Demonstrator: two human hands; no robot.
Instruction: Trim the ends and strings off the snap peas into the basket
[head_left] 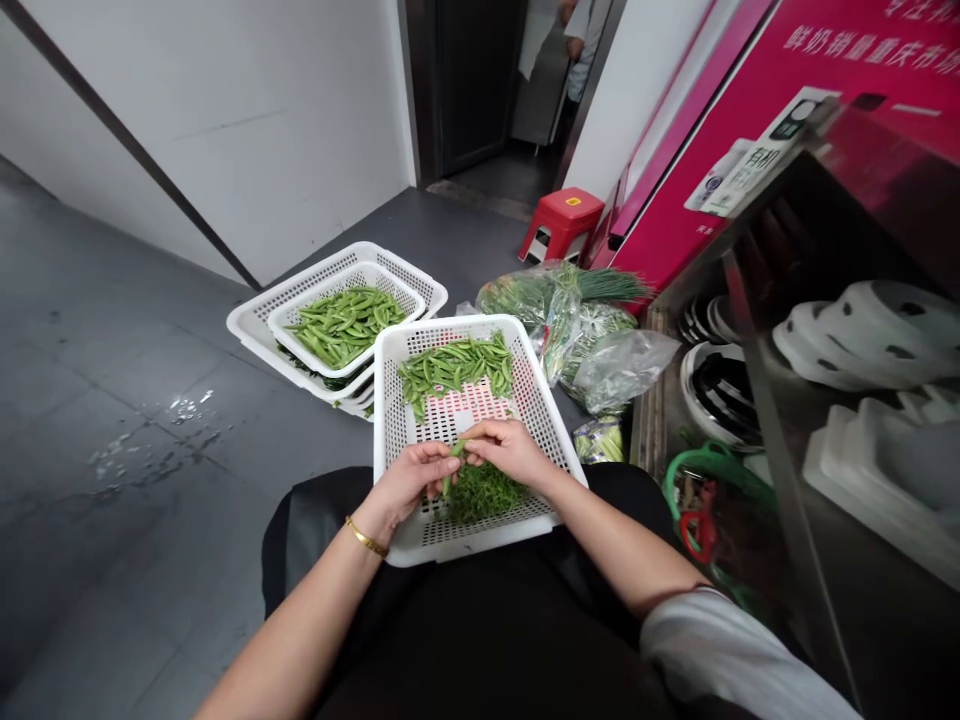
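Observation:
A white perforated basket [553,440] rests on my lap. Green pea pods [457,365] lie spread in its far half, and a heap of thin green trimmings [486,494] sits in the near half. Over the basket, my left hand [414,474] pinches a single pea pod [452,470] between thumb and fingers. My right hand [506,446] closes its fingertips on the upper end of that same pod, just above the trimmings. Part of the pod is hidden by the fingers.
Stacked white baskets [251,318] with more pods stand on the floor ahead left. Bagged greens [559,310] lie ahead right, near a red stool [564,222]. Close on my right is a metal shelf with white dishes [885,330] and a green basket [701,458]. A person [585,45] stands beyond the doorway.

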